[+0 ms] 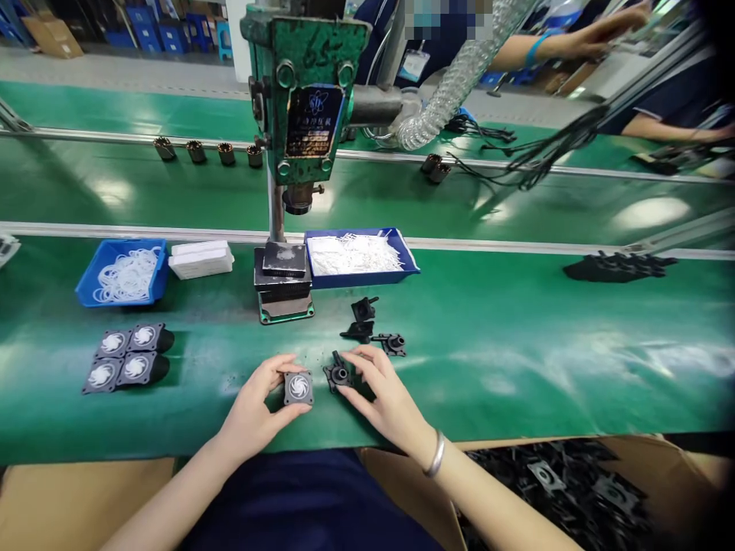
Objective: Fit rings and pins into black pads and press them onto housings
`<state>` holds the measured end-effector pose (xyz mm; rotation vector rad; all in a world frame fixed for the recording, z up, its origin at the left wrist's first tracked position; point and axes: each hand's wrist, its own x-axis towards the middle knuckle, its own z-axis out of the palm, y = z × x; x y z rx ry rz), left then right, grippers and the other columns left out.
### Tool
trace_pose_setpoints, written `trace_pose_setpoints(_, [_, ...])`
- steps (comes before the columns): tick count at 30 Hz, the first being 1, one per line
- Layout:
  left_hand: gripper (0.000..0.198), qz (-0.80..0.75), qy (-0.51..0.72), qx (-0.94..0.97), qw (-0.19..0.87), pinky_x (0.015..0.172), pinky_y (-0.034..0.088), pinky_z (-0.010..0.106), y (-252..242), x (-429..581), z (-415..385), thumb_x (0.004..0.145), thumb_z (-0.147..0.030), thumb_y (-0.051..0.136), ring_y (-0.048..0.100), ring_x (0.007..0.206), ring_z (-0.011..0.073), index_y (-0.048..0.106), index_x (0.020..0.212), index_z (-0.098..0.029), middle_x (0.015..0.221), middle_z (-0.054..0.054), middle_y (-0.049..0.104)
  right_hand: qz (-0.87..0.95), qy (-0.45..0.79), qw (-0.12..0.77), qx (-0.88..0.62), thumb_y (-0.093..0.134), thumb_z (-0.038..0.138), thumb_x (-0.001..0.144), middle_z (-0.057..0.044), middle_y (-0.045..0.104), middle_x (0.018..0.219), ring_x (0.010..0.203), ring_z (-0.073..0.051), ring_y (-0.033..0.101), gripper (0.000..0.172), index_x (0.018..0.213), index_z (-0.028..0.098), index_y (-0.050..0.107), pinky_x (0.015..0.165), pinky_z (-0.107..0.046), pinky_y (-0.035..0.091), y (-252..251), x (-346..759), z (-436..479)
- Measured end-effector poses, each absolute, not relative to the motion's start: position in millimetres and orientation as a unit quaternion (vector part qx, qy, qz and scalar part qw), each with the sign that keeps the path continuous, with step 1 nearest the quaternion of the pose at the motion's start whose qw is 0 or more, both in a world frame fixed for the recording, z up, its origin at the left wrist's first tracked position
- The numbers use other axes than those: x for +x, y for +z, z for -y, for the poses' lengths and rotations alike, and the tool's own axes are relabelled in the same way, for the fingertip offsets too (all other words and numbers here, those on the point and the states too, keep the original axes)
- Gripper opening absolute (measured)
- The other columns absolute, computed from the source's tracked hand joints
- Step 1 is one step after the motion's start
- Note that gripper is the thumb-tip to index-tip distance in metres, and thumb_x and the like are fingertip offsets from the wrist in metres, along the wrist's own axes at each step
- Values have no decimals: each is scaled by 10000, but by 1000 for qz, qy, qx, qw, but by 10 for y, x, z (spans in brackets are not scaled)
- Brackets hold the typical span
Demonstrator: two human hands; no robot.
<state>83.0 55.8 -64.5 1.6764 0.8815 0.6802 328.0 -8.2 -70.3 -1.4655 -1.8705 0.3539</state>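
Observation:
Between its thumb and fingers, my left hand (261,405) grips a square dark part with a white swirl disc (298,388). My right hand (386,394) has thumb and fingertips on a black part with a round hub and a short stem (338,373), just right of the square part; the two parts are apart. Beyond my right hand lie another black hub part (393,344) and two dark pieces (363,309). At the left, several square parts with white swirls (113,343) sit grouped on the green bench (230,428).
A green press (313,99) stands behind its block base (284,275). Beside it are a blue tray of white strips (364,279), a white stack (200,260) and a blue bin of white rings (86,287). Black parts fill a box (683,478) at lower right. People work opposite.

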Motion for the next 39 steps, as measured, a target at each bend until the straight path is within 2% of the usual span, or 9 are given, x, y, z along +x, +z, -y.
trace_pose_setpoints(4, [583, -375, 294, 696, 537, 1027, 524, 437, -680, 860, -516, 814, -223, 762, 652, 1145, 226, 453, 1306, -278, 1205, 68, 668, 695, 234, 393, -555, 628, 224, 932, -99, 586, 1085, 1018, -212, 619, 112, 1042, 207, 645, 896, -388, 568, -758, 3274, -71])
trace_pose_setpoints(8, [601, -374, 301, 697, 532, 1015, 531, 415, -694, 871, -509, 795, -218, 782, 656, 1146, 223, 460, 1298, -289, 1190, 53, 673, 677, 242, 419, -555, 705, 264, 885, -82, 600, 1070, 1042, -227, 601, 89, 938, 222, 646, 907, -409, 536, -569, 3223, -143])
trace_pose_setpoints(14, [573, -361, 319, 718, 502, 975, 558, 391, -717, 858, -518, 819, -232, 752, 668, 1114, 222, 461, 1309, -285, 1194, 61, 651, 731, 247, 435, -464, 735, 240, 866, -67, 620, 1125, 1124, -227, 551, 168, 984, 232, 615, 980, -420, 469, -163, 2957, -185])
trace_pose_setpoints(21, [536, -367, 313, 749, 455, 955, 567, 411, -744, 840, -528, 836, -278, 738, 668, 1104, 242, 469, 1300, -278, 1224, 80, 641, 756, 262, 422, -427, 716, 212, 881, -71, 632, 1086, 1113, -219, 554, 194, 1031, 214, 592, 970, -414, 489, -257, 2828, -275])
trace_pose_setpoints(33, [527, -367, 302, 740, 476, 957, 571, 424, -659, 840, -558, 812, -308, 764, 676, 1092, 251, 511, 1272, -264, 1216, 85, 661, 756, 311, 369, -443, 671, 285, 913, -62, 646, 980, 1071, -231, 591, 136, 1002, 223, 589, 939, -428, 531, -268, 2852, -309])
trace_pose_setpoints(39, [534, -371, 298, 742, 472, 940, 580, 400, -695, 846, -543, 786, -291, 786, 675, 1091, 242, 526, 1251, -255, 1204, 78, 664, 749, 318, 384, -436, 671, 266, 915, -59, 632, 1000, 1049, -213, 590, 127, 979, 219, 572, 939, -401, 524, -321, 2824, -297])
